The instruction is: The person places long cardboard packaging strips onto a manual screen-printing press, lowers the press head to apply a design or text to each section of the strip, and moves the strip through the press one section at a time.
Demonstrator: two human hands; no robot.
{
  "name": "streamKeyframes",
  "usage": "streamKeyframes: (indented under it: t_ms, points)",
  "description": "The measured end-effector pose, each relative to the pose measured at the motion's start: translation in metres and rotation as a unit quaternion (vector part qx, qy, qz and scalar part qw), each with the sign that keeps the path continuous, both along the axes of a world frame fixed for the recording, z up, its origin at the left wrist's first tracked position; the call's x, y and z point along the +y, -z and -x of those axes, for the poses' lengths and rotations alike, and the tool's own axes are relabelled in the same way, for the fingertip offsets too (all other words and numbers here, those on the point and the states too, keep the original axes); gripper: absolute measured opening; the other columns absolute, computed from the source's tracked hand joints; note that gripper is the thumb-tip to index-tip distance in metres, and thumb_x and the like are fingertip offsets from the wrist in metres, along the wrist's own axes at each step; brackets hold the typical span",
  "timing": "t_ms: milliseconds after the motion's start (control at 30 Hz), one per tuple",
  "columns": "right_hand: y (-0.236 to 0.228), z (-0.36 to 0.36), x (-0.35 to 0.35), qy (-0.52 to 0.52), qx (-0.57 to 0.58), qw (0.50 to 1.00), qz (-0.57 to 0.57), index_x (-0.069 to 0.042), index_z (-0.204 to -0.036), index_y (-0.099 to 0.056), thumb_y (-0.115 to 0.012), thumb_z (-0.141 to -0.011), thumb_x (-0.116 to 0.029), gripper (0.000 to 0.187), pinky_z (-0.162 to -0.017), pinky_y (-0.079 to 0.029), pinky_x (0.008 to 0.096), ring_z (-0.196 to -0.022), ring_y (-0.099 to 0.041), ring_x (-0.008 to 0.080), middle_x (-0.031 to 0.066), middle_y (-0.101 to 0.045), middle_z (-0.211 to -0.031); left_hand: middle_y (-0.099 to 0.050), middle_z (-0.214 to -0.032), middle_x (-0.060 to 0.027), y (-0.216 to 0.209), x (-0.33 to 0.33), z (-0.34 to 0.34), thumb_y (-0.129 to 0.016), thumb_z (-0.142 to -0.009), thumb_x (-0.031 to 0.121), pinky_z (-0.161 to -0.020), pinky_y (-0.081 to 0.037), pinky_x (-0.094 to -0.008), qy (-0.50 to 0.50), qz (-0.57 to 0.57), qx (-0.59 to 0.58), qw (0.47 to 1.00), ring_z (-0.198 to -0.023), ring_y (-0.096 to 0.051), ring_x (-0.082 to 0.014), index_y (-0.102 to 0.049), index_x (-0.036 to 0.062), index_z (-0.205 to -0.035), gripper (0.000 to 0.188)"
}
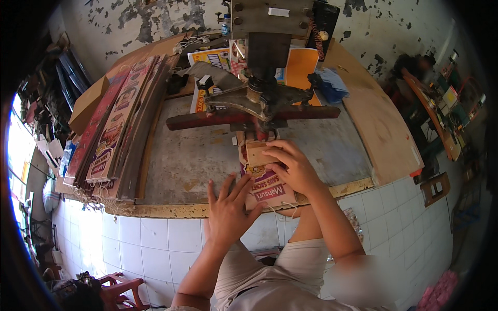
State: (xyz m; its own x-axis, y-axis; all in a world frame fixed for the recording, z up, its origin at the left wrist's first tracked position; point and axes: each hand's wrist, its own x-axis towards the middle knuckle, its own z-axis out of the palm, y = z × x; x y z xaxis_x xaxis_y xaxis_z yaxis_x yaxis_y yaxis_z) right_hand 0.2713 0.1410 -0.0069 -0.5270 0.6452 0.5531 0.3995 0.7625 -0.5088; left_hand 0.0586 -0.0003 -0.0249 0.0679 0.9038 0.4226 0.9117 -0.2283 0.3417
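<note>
A printed cardboard-like piece (pixel 267 193) in pink and purple, with thin strings at its near edge, lies on the grey metal table top (pixel 181 171) in front of me. On its far part sits a small flat wooden block (pixel 256 155). My right hand (pixel 296 170) grips the block's right side with bent fingers. With fingers spread, my left hand (pixel 231 212) rests along the left edge of the printed piece. Just beyond the block stands a heavy press head (pixel 254 98) with a long red bar (pixel 199 120); its lower tip is close to the block's far edge.
Long printed strips (pixel 116 129) are stacked at the left, by a brown cardboard box (pixel 85 106). A wooden board (pixel 381 122) covers the right side. Behind the press lie an orange sheet (pixel 302 70) and blue sheets (pixel 332 85). A red plastic stool (pixel 124 290) stands lower left.
</note>
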Motion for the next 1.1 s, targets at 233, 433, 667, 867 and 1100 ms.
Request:
streamKeyframes:
  t_ms: [233, 433, 667, 867, 1100]
  points:
    - [0.002, -0.001, 0.002, 0.004, -0.001, 1.000, 0.010, -0.008, -0.133, -0.076, -0.089, -0.092, -0.007, 0.043, -0.110, -0.060, 0.0462, -0.132, -0.067, 0.0326, 0.0067, -0.068, -0.144, -0.069, -0.160, 0.0007, -0.001, 0.000, 0.000, -0.086, -0.095, 0.054, -0.134, -0.024, -0.0721, 0.007, 0.007, -0.008, 1.000, -0.155, -0.055, -0.0326, -0.073, 0.0134, -0.151, 0.070]
    - [0.000, 0.001, 0.000, 0.012, 0.001, 1.000, -0.005, -0.008, -0.132, -0.076, -0.090, -0.091, -0.008, 0.044, -0.110, -0.059, 0.0463, -0.130, -0.068, 0.0331, 0.0063, -0.069, -0.141, -0.069, -0.160, 0.0006, -0.002, -0.001, 0.001, -0.085, -0.095, 0.054, -0.134, -0.024, -0.0716, 0.004, 0.008, -0.006, 1.000, -0.155, -0.055, -0.0326, -0.072, 0.0134, -0.152, 0.071]
    - [0.003, -0.020, 0.004, 0.123, 0.091, 0.988, 0.033, -0.004, -0.124, -0.076, -0.084, -0.098, -0.011, 0.028, -0.104, -0.057, 0.0471, -0.127, -0.068, 0.0368, 0.0132, -0.072, -0.131, -0.070, -0.159, 0.0017, -0.003, 0.001, -0.003, -0.086, -0.095, 0.054, -0.134, -0.025, -0.0696, 0.001, 0.009, -0.006, 1.000, -0.155, -0.056, -0.0318, -0.073, 0.0155, -0.151, 0.069]
    - [0.020, -0.017, 0.008, 0.166, -0.023, 0.986, -0.021, -0.003, -0.128, -0.076, -0.077, -0.095, -0.007, 0.033, -0.112, -0.052, 0.0518, -0.130, -0.064, 0.0407, 0.0164, -0.070, -0.135, -0.070, -0.160, 0.0019, -0.001, 0.000, -0.002, -0.086, -0.094, 0.053, -0.135, -0.024, -0.0694, -0.008, 0.018, 0.005, 1.000, -0.157, -0.055, -0.0317, -0.074, 0.0163, -0.150, 0.068]
    - [0.022, -0.014, 0.008, 0.171, -0.085, 0.981, -0.040, -0.003, -0.139, -0.076, -0.072, -0.101, -0.016, 0.040, -0.115, -0.051, 0.0498, -0.133, -0.062, 0.0365, 0.0150, -0.068, -0.139, -0.070, -0.161, -0.0001, -0.004, -0.001, -0.003, -0.086, -0.095, 0.052, -0.136, -0.021, -0.0678, -0.007, 0.025, 0.007, 1.000, -0.158, -0.053, -0.0313, -0.074, 0.0148, -0.150, 0.067]
